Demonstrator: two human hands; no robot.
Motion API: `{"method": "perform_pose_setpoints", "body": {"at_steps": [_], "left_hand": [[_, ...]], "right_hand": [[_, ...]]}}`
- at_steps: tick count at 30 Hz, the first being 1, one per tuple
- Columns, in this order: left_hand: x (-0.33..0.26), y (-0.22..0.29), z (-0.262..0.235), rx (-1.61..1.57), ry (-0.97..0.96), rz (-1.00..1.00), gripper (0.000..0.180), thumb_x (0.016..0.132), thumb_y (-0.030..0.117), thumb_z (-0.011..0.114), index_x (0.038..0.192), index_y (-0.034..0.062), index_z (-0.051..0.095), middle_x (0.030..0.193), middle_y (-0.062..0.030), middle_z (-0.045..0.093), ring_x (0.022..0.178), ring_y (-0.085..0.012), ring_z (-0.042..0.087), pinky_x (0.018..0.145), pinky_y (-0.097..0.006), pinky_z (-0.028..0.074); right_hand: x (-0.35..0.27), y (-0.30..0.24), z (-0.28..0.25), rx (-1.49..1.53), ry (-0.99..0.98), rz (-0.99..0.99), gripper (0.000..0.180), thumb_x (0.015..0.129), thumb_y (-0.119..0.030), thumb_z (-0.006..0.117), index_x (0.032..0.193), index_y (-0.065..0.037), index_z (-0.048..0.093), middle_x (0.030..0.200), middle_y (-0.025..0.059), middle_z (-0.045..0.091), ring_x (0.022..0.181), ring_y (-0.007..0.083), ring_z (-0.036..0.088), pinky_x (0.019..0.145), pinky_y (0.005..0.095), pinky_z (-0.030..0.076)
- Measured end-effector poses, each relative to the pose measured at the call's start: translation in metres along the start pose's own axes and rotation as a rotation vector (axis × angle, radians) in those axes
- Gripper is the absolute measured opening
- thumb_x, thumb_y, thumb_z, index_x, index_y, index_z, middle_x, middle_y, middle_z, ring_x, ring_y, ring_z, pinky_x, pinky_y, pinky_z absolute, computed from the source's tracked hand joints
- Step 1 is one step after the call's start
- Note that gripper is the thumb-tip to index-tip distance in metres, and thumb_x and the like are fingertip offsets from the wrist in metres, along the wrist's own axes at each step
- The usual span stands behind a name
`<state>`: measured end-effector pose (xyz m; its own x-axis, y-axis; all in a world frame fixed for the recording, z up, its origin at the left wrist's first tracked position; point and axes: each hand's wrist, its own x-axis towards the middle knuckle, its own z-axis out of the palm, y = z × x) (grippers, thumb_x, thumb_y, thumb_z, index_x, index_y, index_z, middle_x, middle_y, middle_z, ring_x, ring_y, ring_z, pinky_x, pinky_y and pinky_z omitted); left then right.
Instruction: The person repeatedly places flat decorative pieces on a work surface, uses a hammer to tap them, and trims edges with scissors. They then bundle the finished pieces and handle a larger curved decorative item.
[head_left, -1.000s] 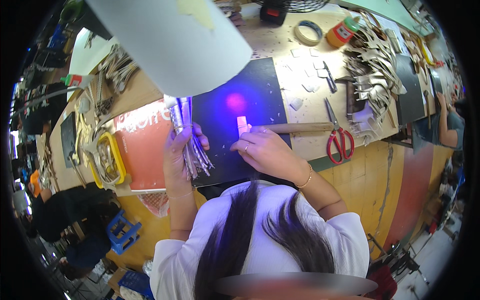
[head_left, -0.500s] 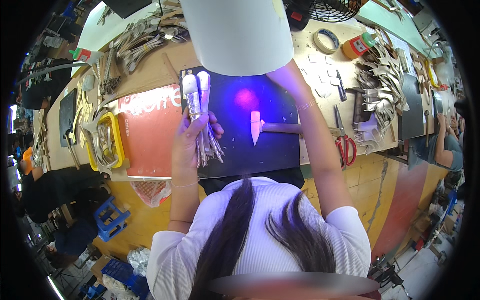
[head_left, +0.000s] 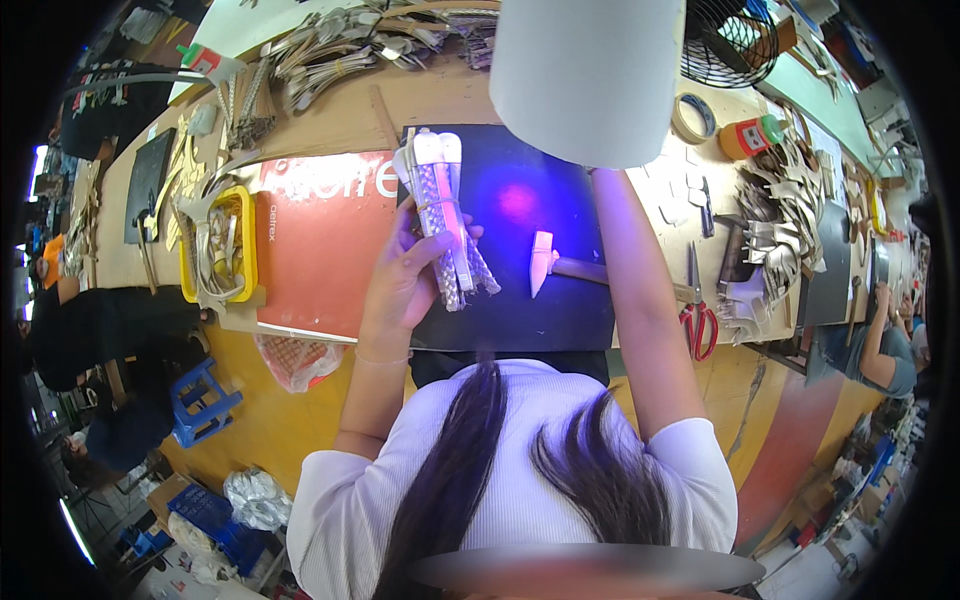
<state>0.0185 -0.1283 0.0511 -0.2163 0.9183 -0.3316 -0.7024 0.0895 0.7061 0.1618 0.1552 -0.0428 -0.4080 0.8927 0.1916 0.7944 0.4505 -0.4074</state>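
A blue stool (head_left: 196, 404) stands on yellow floor (head_left: 300, 430).

Strap bundle (head_left: 446, 220): smooth, glossy pale ends, lengths rougher and patterned; hammer (head_left: 577, 268) has a hard, smooth head, looks metal, on a wood handle. Dark mat (head_left: 480, 328) is matt, red sheet (head_left: 325, 250) smooth and glossy with glare, scissors (head_left: 695, 306) metal-bladed with shiny, plastic-looking grips. Yellow basket (head_left: 251, 235) and blue stool (head_left: 203, 402) read as plastic, lampshade (head_left: 585, 85) smooth, material unclear, shirt (head_left: 505, 475) matt ribbed cloth.
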Motion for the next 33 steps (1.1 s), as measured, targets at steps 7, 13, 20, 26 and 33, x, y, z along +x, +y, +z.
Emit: {"method": "perform_pose_setpoints", "body": {"at_steps": [7, 13, 20, 26, 33], "left_hand": [[0.002, 0.004, 0.002, -0.041, -0.064, -0.044, 0.066, 0.082, 0.004, 0.070, 0.138, 0.0027, 0.035, 0.114, -0.0162, 0.059, 0.109, -0.0327, 0.062, 0.090, -0.044, 0.055], [0.005, -0.002, -0.004, -0.024, -0.054, -0.007, 0.064, 0.083, 0.005, 0.066, 0.139, 0.0015, 0.036, 0.119, -0.0194, 0.058, 0.112, -0.0355, 0.061, 0.090, -0.046, 0.055], [0.011, -0.008, -0.008, -0.011, 0.018, 0.076, 0.053, 0.085, 0.008, 0.069, 0.130, 0.0037, 0.042, 0.108, -0.0126, 0.060, 0.091, -0.0255, 0.065, 0.077, -0.038, 0.057], [0.016, -0.013, 0.003, 0.118, 0.135, 0.109, 0.048, 0.079, 0.001, 0.076, 0.116, 0.0054, 0.046, 0.094, -0.0065, 0.060, 0.075, -0.0136, 0.063, 0.067, -0.027, 0.055], [0.022, -0.018, 0.011, 0.143, 0.148, 0.215, 0.053, 0.078, -0.003, 0.074, 0.121, 0.0049, 0.044, 0.090, -0.0048, 0.060, 0.078, -0.0117, 0.062, 0.069, -0.025, 0.054]], "right_hand": [[-0.014, -0.010, -0.031, 0.684, -0.116, 0.152, 0.024, 0.091, -0.018, 0.066, 0.106, 0.001, 0.063, 0.091, 0.0094, 0.065, 0.082, 0.0183, 0.063, 0.075, 0.0325, 0.052], [-0.061, -0.048, -0.068, 1.281, -0.347, 0.240, 0.027, 0.091, -0.018, 0.067, 0.108, 0.001, 0.063, 0.091, 0.0078, 0.065, 0.082, 0.0153, 0.063, 0.076, 0.0306, 0.052], [-0.123, -0.094, -0.080, 1.468, -0.468, 0.207, 0.019, 0.091, -0.008, 0.067, 0.106, 0.000, 0.060, 0.086, 0.0029, 0.060, 0.074, 0.0085, 0.056, 0.071, 0.0239, 0.050], [-0.144, -0.102, -0.072, 1.410, -0.452, 0.149, 0.015, 0.093, -0.004, 0.064, 0.106, 0.002, 0.059, 0.090, 0.0036, 0.061, 0.077, 0.0083, 0.056, 0.072, 0.0234, 0.049], [-0.160, -0.106, -0.077, 1.403, -0.498, 0.242, 0.028, 0.090, -0.006, 0.068, 0.114, 0.002, 0.057, 0.094, 0.0031, 0.063, 0.083, 0.0078, 0.059, 0.076, 0.0220, 0.050]]}}
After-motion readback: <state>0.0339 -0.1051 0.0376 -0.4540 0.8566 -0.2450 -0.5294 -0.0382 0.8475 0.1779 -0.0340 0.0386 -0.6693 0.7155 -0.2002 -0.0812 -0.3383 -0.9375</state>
